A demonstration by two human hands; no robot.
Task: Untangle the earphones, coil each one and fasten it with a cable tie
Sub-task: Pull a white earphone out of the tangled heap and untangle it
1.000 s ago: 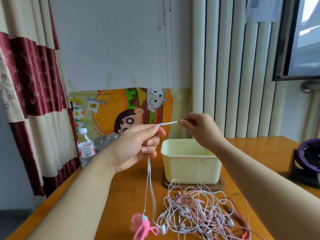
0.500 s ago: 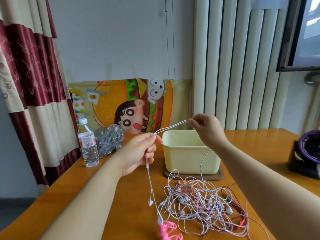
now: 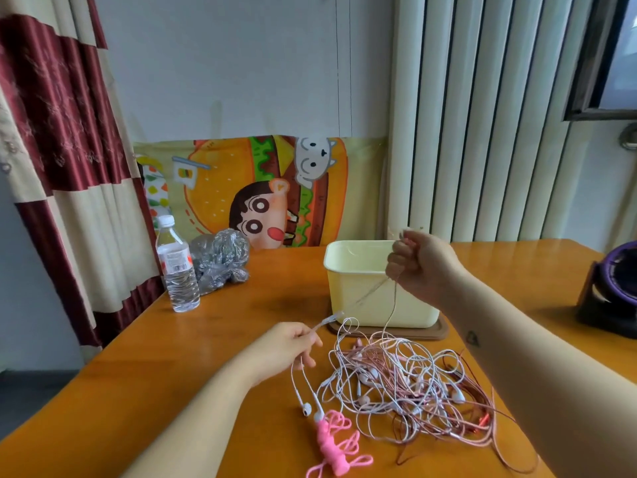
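White, thin and floppy, basically weightless: the earphone cable (image 3: 362, 300) is stretched between both hands over the middle of the table (image 3: 213, 332). It's pinched by thumb and fingertips of the left hand (image 3: 289, 346), buds (image 3: 306, 408) dangling below, and wrapped in the curled fingers of the right hand (image 3: 420, 267) by the cream tub (image 3: 362, 288). The tangle (image 3: 413, 384) is heaped toward the near edge. Probably snag-prone, so it's best gripped on the wire, never yanked by the buds.

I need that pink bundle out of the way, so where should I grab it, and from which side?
Pinch the pink bundle by its thick wound middle, coming from above and across its width. It lies flat on the table, and the loose loops around it would likely just stretch if pulled.
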